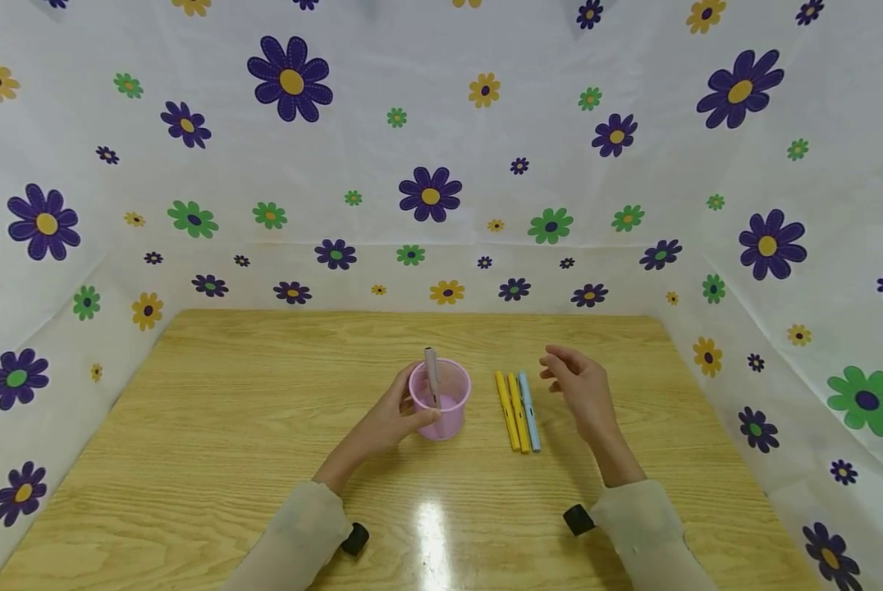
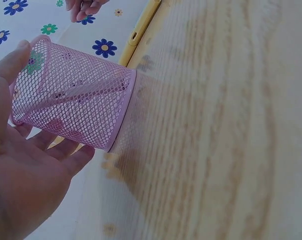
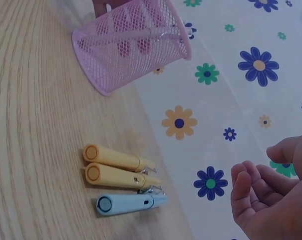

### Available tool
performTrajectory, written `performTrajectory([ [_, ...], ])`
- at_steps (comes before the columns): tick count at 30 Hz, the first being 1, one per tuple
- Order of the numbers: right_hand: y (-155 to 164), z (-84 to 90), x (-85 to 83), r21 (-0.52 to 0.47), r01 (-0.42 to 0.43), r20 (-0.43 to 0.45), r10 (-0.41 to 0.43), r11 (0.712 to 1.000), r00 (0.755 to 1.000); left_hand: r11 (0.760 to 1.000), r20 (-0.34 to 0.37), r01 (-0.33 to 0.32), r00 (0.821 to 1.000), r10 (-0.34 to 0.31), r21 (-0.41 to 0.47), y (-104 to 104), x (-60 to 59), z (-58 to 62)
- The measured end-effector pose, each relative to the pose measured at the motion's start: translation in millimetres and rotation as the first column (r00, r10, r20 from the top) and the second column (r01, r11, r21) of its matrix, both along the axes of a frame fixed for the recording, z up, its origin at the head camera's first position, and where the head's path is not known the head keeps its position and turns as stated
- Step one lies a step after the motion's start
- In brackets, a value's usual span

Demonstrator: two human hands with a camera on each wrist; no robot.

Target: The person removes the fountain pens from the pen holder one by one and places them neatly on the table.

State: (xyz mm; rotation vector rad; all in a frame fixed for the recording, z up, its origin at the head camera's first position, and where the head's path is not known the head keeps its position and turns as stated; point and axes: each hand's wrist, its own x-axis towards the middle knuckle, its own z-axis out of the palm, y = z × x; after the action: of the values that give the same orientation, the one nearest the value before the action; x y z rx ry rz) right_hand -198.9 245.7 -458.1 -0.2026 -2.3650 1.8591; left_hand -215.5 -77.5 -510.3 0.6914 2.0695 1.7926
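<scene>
A pink mesh cup [image 1: 441, 402] [image 2: 76, 97] [image 3: 131, 42] stands on the wooden table [image 1: 227, 427]. A pale pink pen [image 1: 432, 376] leans inside it. My left hand [image 1: 397, 414] [image 2: 21, 165] grips the cup's left side, thumb and fingers curled round its wall. To the cup's right lie two yellow pens [image 1: 511, 410] [image 3: 118, 167] and a light blue pen [image 1: 530, 410] [image 3: 128, 203], side by side. My right hand [image 1: 578, 386] [image 3: 270, 195] hovers just right of them, fingers loosely curled, holding nothing.
White cloth with purple, green and yellow flowers [image 1: 430, 193] walls the table on three sides. A glare spot [image 1: 430, 525] shines on the table near the front edge. Both forearms wear pale sleeves with black wrist mounts [image 1: 578, 519].
</scene>
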Motion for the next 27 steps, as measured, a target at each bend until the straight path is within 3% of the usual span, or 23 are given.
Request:
performTrajectory([
  [27, -45.7, 16.9, -9.8, -0.051, -0.125, -0.021, 0.125, 0.991, 0.992, 1.000, -0.003, -0.002, 1.000, 0.002, -0.009, 0.0, 0.7, 1.8],
])
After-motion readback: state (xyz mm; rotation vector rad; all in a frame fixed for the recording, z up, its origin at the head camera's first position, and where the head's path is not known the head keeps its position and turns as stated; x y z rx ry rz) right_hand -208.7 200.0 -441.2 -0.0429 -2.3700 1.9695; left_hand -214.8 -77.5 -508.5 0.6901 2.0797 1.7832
